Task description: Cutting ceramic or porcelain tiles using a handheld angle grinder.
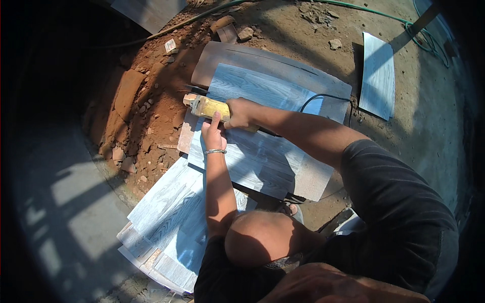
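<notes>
A yellow angle grinder (211, 107) lies across the left edge of a grey wood-grain tile (252, 151). My right hand (241, 112) is wrapped round the rear of its body. From below, my left hand (214, 135) grips the same tool, thumb up along its side; a bracelet circles that wrist. The grinder's metal head points left, and a dark thin disc shows beyond it at the tile's edge. Whether the disc touches the tile I cannot tell. Under the tile is a larger brownish slab (222, 55). A black cord (323, 95) loops over the tile's right side.
More wood-grain tiles (161, 202) are stacked at the lower left, by my left forearm. A narrow cut tile (378, 76) lies at the upper right. Red earth with broken bricks (129, 93) borders the left side. A green hose (364, 8) runs along the far ground.
</notes>
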A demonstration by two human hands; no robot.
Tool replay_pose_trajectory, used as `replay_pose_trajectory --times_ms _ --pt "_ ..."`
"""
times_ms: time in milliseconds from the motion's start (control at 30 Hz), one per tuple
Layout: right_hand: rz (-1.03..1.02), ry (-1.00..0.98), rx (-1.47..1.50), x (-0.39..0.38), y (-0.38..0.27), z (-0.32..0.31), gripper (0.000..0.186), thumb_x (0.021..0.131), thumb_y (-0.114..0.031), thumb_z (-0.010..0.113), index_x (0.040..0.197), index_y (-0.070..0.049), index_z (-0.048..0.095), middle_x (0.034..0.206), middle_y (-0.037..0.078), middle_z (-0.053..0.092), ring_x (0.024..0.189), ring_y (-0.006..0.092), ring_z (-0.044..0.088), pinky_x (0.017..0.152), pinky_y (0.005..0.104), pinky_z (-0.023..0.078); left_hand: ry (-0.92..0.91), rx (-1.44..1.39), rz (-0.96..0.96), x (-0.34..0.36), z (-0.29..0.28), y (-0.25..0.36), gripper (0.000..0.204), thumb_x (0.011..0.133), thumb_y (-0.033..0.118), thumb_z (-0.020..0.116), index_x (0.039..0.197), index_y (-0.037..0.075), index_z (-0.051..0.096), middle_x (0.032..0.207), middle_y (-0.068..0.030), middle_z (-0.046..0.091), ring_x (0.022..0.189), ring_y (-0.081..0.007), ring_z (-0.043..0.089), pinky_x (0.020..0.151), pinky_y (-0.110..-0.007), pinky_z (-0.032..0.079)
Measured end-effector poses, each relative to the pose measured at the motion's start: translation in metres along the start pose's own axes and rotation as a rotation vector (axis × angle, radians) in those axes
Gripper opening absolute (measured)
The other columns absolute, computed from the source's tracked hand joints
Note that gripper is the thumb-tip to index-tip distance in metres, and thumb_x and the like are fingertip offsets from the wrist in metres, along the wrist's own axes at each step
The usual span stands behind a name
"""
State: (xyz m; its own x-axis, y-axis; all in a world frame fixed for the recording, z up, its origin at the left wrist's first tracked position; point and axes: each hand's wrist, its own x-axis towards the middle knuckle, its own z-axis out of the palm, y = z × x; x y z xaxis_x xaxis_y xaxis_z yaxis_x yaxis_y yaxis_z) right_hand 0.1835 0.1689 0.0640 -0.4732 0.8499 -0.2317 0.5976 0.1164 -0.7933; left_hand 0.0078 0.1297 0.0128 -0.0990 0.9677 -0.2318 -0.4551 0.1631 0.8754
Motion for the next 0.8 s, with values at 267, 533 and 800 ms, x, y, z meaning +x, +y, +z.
replay_pose_trajectory --times_ms 267,533,800 --pt "-0.034 0.026 0.008 -0.011 0.009 0.003 0.066 0.071 -0.041 0.081 0.117 0.003 0.065 0.107 0.027 0.071 0.102 0.0414 0.069 0.088 0.0456 0.055 -0.039 0.109 -0.099 -0.006 -0.004 0.002 0.05 0.09 0.02 0.081 0.126 -0.005 0.057 0.119 -0.0121 0.065 0.105 -0.0216 0.065 0.091 -0.037 0.053" --pt "-0.03 0.014 0.082 -0.019 0.009 0.003 0.063 0.071 -0.038 0.08 0.117 0.003 0.064 0.106 0.025 0.072 0.099 0.0405 0.07 0.087 0.0452 0.055 -0.081 0.119 -0.073 -0.008 -0.003 0.001 0.051 0.092 0.021 0.079 0.129 -0.006 0.056 0.122 -0.0122 0.065 0.11 -0.0218 0.064 0.096 -0.036 0.051" --pt "-0.029 0.024 0.07 -0.013 0.013 0.007 0.064 0.071 -0.039 0.081 0.116 0.004 0.065 0.104 0.026 0.072 0.097 0.0408 0.07 0.087 0.0457 0.055 -0.077 0.117 -0.076 -0.006 -0.005 -0.001 0.049 0.093 0.019 0.078 0.129 -0.006 0.056 0.123 -0.013 0.064 0.11 -0.0215 0.064 0.096 -0.034 0.05"
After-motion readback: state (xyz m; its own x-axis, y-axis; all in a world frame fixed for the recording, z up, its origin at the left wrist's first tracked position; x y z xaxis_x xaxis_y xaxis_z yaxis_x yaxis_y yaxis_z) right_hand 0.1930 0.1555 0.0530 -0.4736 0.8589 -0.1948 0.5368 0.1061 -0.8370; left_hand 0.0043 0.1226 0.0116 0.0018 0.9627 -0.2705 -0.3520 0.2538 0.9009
